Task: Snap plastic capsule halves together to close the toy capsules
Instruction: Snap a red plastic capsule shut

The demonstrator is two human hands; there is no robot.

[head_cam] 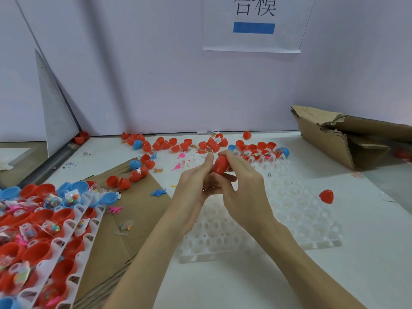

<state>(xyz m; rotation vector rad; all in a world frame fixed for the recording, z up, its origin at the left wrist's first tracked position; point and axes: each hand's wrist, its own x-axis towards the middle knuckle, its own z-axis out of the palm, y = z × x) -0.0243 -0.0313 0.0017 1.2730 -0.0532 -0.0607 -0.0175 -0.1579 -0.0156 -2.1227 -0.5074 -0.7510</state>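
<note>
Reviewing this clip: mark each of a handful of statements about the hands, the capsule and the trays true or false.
1. Both hands hold a red capsule. True.
2. The held capsule is blue. False: it is red.
3. The white tray under the hands is full of capsules. False: its visible pockets look empty.
4. A lone red half lies right of the hands. True.
5. The left hand rests flat on the table. False: it is raised, gripping the capsule with the right hand.
</note>
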